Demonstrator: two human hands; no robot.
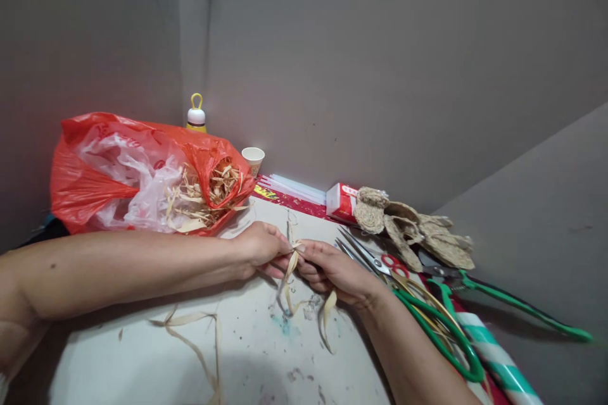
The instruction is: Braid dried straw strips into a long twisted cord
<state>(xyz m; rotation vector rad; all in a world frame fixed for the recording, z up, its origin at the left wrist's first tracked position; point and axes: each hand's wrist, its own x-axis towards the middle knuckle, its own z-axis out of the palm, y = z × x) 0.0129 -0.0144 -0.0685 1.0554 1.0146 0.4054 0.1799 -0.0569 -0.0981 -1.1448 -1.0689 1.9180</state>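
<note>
Pale, dry straw-like strips (288,275) are pinched between my two hands over the white board (247,342). My left hand (263,248) has its fingertips closed on the strips from the left. My right hand (327,266) grips them from the right, thumb and forefinger meeting the left fingertips. Loose ends hang down from the pinch, and one curled end (327,311) shows below the right hand. Another long strip (192,323) lies bent on the board at the lower left. The exact crossing of the strips is partly hidden by the fingers.
A red plastic bag (95,183) with dry strips stands at the left, near a bottle (196,117) and a paper cup (253,160). At the right lie woven straw pieces (403,228), a red-white box (341,200), scissors (365,253), green-handled shears (517,307) and a striped roll (498,357).
</note>
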